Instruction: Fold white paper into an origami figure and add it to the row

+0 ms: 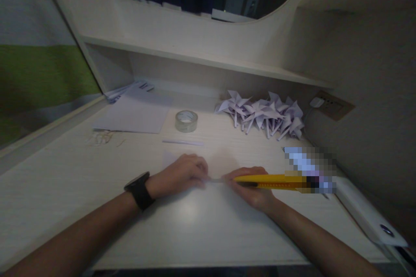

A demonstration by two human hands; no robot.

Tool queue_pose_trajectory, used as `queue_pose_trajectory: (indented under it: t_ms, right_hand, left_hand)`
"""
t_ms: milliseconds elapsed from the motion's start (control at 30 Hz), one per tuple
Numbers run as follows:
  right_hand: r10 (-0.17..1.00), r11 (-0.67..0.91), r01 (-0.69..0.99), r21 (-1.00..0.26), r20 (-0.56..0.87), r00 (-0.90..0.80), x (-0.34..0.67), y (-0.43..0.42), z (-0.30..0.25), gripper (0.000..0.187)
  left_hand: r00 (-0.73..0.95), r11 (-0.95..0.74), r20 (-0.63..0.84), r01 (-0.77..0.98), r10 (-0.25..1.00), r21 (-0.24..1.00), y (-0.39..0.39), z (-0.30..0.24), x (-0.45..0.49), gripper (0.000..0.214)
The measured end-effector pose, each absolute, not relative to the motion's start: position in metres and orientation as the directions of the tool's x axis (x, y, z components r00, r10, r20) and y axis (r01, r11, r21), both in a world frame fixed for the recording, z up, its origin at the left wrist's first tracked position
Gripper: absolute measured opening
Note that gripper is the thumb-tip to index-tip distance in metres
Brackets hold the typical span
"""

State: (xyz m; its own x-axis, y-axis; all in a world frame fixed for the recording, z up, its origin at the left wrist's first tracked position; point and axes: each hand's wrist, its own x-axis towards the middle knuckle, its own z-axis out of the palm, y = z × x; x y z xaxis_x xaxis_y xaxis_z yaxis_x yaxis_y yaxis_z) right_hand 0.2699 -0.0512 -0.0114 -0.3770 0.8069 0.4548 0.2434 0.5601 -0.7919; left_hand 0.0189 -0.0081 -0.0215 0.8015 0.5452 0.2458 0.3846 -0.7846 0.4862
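We see the yellow knife [271, 181] in the right hand [251, 188], lying almost level above the near middle of the desk [156, 233], its rear end pointing to the right. The right fingers are closed around its front part, with the long handle sticking out beyond the palm. The left hand [182, 177] is just beside, its fingers curled in with little gap, close to the far end of a thin grey strip [216, 180] that bridges the two hands; we cannot tell whether they pinch it or merely sit near it. We would judge the knife light and stiff, its casing smooth and perhaps a little slippery, so the ribbed side of the handle looks the best place to take hold. The strip seems slim and easily bent or snapped, and if it is a blade, its edges are no place for skin. Whether it is the blade or a separate piece, we cannot make out, since blur softens both sets of fingertips and its ends disappear behind them. A patch of coarse blocks [302, 160] masks the knife's rear end and whatever lies beside it, and both forearms are cut off by the frame.
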Motion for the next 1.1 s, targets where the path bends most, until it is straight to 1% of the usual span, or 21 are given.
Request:
queue_pose_trajectory:
  t_ms: [133, 400, 600, 733, 867, 1033, 1100]
  right_hand:
    - [0.805, 0.563, 0.242, -0.79, 0.459, -0.375, 0.269, -0.052, -0.009, 0.015]
    - [0.804, 0.551, 0.218, -0.806, 0.441, -0.399, 0.271, -0.05, -0.009, 0.013]
    - [0.809, 0.547, 0.224, -0.806, 0.441, -0.389, 0.269, -0.053, -0.007, 0.014]
    - [0.811, 0.553, 0.259, -0.792, 0.441, -0.385, 0.269, -0.053, -0.004, 0.011]
    - [0.8, 0.576, 0.282, -0.767, 0.456, -0.391, 0.27, -0.053, -0.001, 0.008]
    - [0.798, 0.579, 0.292, -0.762, 0.454, -0.397, 0.269, -0.053, 0.001, 0.007]
    - [0.797, 0.579, 0.29, -0.762, 0.452, -0.401, 0.269, -0.053, 0.001, 0.009]
  left_hand:
    - [0.811, -0.777, 0.214, 0.391, 0.544, 0.494, -0.009, -0.018, 0.019, 0.014]
    - [0.779, -0.756, 0.226, 0.422, 0.585, 0.501, -0.012, -0.016, 0.018, 0.02]
    - [0.696, -0.692, 0.184, 0.575, 0.694, 0.436, -0.014, -0.011, 0.017, 0.033]
    - [0.688, -0.674, 0.123, 0.633, 0.715, 0.382, -0.014, -0.008, 0.022, 0.034]
    - [0.689, -0.667, 0.085, 0.652, 0.72, 0.36, -0.016, -0.001, 0.028, 0.031]
    - [0.686, -0.639, 0.029, 0.66, 0.727, 0.395, -0.015, 0.005, 0.029, 0.011]
    - [0.705, -0.65, 0.013, 0.647, 0.709, 0.398, -0.014, 0.006, 0.03, 0.008]
